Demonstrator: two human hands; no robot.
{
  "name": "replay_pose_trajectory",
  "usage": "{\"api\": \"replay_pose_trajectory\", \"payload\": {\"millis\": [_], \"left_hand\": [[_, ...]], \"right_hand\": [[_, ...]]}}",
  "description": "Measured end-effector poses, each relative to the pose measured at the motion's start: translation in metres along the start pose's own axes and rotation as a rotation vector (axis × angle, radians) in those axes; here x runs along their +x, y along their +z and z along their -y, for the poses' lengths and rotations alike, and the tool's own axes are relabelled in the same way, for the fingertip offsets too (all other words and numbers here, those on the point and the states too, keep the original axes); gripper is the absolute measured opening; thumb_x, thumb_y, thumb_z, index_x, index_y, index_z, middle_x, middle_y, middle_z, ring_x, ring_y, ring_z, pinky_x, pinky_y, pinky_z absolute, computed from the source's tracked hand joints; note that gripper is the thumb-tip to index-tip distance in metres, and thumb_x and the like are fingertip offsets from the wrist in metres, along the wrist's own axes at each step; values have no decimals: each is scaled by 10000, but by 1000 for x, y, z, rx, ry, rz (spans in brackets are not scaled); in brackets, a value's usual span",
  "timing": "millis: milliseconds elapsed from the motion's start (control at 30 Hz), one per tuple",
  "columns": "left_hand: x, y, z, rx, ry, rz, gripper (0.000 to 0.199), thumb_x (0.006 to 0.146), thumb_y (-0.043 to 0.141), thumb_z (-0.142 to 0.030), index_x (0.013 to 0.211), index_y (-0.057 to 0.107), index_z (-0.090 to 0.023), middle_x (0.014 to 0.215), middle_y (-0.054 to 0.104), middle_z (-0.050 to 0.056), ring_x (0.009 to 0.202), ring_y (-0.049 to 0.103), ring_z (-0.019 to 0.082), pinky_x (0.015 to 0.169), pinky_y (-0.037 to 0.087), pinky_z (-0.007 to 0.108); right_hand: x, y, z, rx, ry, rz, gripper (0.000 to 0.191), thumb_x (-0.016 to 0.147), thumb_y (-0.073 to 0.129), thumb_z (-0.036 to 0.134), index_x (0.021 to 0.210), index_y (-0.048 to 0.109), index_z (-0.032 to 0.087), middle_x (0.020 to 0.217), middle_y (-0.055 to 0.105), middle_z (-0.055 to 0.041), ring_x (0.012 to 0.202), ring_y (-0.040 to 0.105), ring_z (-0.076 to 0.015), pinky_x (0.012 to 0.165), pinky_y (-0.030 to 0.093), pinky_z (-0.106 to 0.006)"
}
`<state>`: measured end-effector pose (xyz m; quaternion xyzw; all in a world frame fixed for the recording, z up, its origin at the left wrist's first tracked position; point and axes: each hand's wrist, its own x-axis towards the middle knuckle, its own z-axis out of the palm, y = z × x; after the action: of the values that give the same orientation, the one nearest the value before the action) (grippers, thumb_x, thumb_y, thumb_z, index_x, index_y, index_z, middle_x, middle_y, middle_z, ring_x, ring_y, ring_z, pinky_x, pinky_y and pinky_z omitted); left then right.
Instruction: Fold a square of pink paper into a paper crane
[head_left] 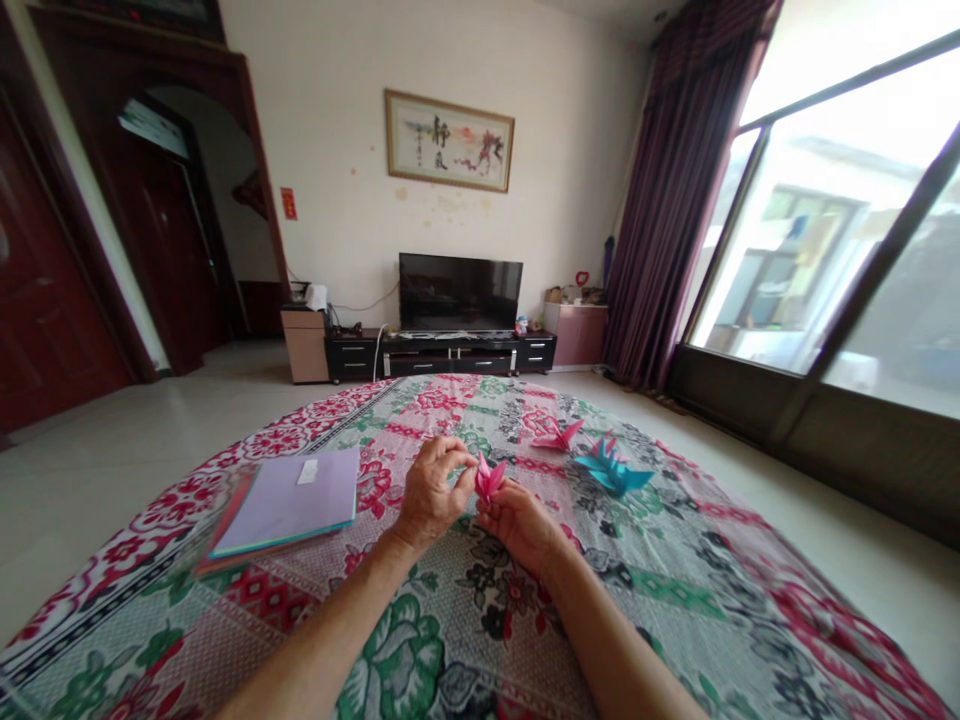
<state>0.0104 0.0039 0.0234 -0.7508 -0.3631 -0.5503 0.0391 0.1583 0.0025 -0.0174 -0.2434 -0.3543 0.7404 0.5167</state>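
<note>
Between my two hands, above the cloth-covered table, is a folded pink paper crane [490,477] with pointed tips facing up. My right hand [523,524] grips its lower part between thumb and fingers. From the left, my left hand [435,488] is closed in a pinch at the crane's edge; the fingertips hide the exact bit of paper there. Further right on the cloth lie a pink paper crane [559,437] and a blue paper crane [616,474], with another pink folded piece [604,446] partly hidden behind the blue one.
A stack of coloured paper sheets [289,505], lilac on top, lies left of my hands with a small white slip [307,471] on it. The round table wears a flowered cloth [405,650]. Beyond it stand a TV [460,293] and low cabinets [480,360].
</note>
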Motion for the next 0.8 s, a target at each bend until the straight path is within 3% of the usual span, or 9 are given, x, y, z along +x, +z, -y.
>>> {"api": "replay_pose_trajectory", "payload": {"millis": [200,467,600,800], "left_hand": [[-1,-2,0,-16,35,10,118,739,550,-136,781,649,-183,955,571,56,929,541,174,849,453,313],[2,-4,-5,-167,-93,77,155,799,510,-207,815,662,-184,961,599,56,948,559,168,867,448,293],[3,-4,-5,-226,-156,71,159,810,502,-218,818,657,-182,960,610,55,941,565,161,840,457,280],[0,-2,-4,-204,-124,81,144,745,563,-185,864,645,-195,969,611,49,943,562,172,840,459,298]], "right_hand": [[0,0,0,30,9,-11,137,625,582,98,732,563,182,647,601,33,558,555,-82,579,477,-216],[0,0,1,28,-8,-8,171,635,581,108,790,590,179,664,599,22,571,551,-88,574,473,-217],[-1,4,0,-25,-91,-49,202,643,623,123,832,605,190,697,597,23,600,543,-86,582,467,-212],[-4,8,1,-103,-221,-107,200,661,693,192,848,624,209,816,603,15,722,545,-96,649,463,-215]]}}
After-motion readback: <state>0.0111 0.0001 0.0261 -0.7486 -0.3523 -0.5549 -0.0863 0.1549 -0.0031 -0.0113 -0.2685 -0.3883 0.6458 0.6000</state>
